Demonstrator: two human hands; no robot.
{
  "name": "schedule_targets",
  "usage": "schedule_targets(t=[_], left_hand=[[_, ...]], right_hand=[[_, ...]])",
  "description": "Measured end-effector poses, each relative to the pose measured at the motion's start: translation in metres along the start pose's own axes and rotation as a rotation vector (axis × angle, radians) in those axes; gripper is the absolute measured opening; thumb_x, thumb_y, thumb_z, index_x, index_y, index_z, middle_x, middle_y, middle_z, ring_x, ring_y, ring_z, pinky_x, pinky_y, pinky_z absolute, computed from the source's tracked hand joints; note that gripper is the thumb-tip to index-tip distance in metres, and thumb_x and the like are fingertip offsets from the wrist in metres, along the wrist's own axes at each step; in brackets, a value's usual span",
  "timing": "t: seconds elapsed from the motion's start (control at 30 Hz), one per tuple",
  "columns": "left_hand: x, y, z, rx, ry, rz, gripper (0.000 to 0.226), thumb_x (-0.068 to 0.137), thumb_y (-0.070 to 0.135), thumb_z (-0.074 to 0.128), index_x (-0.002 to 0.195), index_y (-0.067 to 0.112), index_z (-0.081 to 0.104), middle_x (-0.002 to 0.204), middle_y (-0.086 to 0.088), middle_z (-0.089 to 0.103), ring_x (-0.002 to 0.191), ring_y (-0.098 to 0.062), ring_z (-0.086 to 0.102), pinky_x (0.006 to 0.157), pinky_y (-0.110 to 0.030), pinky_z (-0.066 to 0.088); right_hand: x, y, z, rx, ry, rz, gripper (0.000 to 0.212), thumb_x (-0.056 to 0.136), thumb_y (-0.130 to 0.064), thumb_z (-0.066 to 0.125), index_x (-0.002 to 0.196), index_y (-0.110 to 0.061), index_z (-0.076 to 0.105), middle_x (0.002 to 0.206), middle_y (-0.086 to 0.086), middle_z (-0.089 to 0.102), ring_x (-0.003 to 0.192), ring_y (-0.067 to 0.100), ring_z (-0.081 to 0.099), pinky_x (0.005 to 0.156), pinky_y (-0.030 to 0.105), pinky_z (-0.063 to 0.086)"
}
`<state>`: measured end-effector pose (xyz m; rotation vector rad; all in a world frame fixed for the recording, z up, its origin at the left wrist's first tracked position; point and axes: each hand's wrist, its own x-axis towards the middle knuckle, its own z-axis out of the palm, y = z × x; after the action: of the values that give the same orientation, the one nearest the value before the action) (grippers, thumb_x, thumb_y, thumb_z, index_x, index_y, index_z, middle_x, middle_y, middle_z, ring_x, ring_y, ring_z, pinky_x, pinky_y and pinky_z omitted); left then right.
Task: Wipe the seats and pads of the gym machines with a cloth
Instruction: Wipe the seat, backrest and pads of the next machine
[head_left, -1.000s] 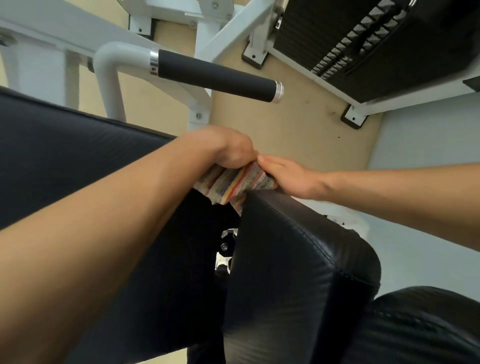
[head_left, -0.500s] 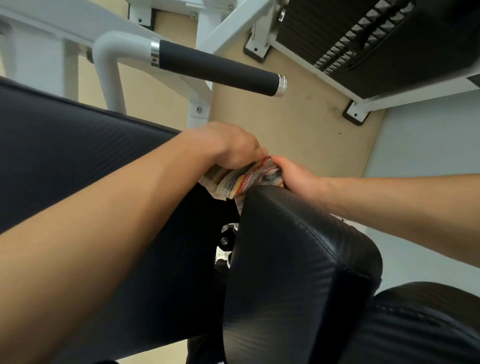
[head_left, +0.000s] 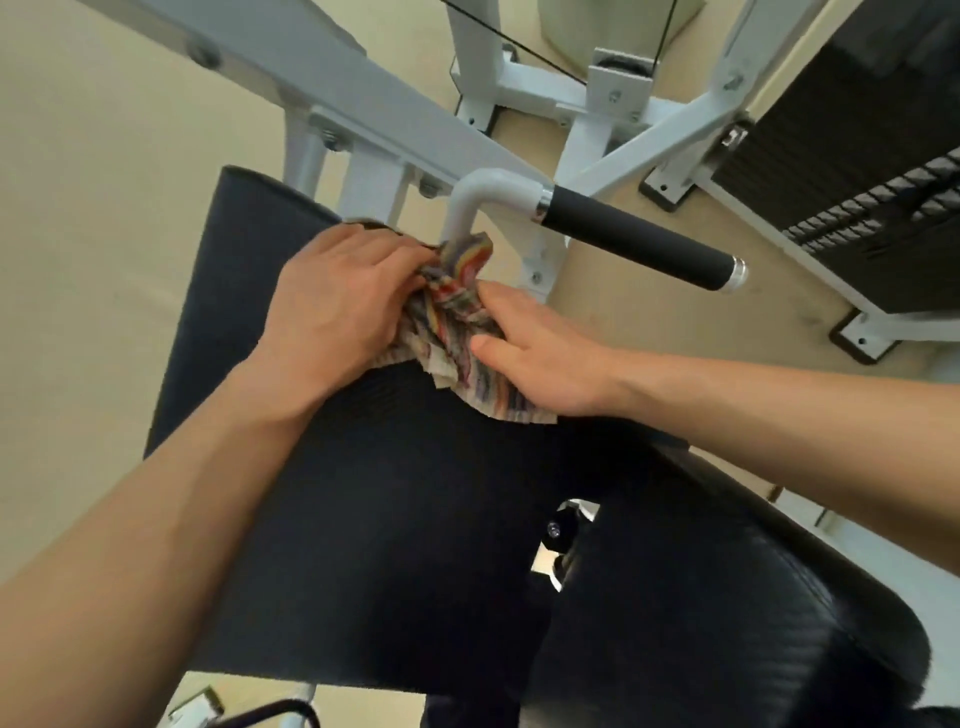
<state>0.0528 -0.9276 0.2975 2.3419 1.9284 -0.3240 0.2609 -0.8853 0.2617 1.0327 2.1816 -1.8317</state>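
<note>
A crumpled, multicoloured striped cloth (head_left: 457, 322) lies at the far right edge of the large black back pad (head_left: 363, 519). My left hand (head_left: 337, 306) grips its left side, fingers curled into the fabric. From the right, my right hand (head_left: 535, 353) holds the cloth, thumb and fingers pressed on it. The top of the cloth touches the bend of the white handle tube (head_left: 467, 208). A second black padded seat (head_left: 701, 623) sits at the lower right, below my right forearm.
A black foam grip (head_left: 639, 244) with a chrome end cap juts right from the white tube. The white machine frame (head_left: 363, 98) runs across the top. A black weight stack (head_left: 857, 182) stands at the upper right on the beige floor (head_left: 104, 208).
The view has swung so the back pad fills the centre. Both hands and the cloth have moved off the small seat's top edge onto the back pad, near the white handle bend.
</note>
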Motion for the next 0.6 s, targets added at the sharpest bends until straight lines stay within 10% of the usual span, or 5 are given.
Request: schedule_targets(t=[0.13,0.33,0.6], left_hand=[[0.009,-0.042,-0.018,0.096,0.052,-0.226,0.027,0.098,0.022,0.048,0.109,0.016,0.072,0.109,-0.012,0.075,0.102,-0.035,0.067,0.101,-0.044,0.043],[0.041,-0.108,-0.043,-0.180,-0.261,-0.637,0.038,0.101,0.034,0.039,0.119,0.022,0.069,0.123,-0.014,0.068,0.113,-0.037,0.058,0.090,-0.043,0.046],[0.048,-0.090,-0.033,-0.092,-0.361,-0.511,0.042,0.099,0.036,0.035,0.108,0.021,0.072,0.115,-0.017,0.068,0.106,-0.037,0.060,0.085,-0.040,0.046]], right_hand=[[0.038,-0.056,0.008,-0.137,0.010,-0.139,0.061,0.102,-0.041,0.041,0.154,-0.014,0.027,0.159,0.004,0.031,0.146,0.021,0.030,0.116,0.041,0.031],[0.113,-0.122,0.004,0.115,0.094,-0.120,0.055,0.098,-0.035,0.049,0.146,-0.011,0.037,0.144,0.007,0.049,0.126,0.024,0.051,0.092,0.035,0.040],[0.097,-0.089,0.005,-0.244,0.137,-0.116,0.032,0.103,-0.040,0.043,0.124,-0.017,0.045,0.117,0.008,0.059,0.100,0.026,0.059,0.079,0.036,0.041]])
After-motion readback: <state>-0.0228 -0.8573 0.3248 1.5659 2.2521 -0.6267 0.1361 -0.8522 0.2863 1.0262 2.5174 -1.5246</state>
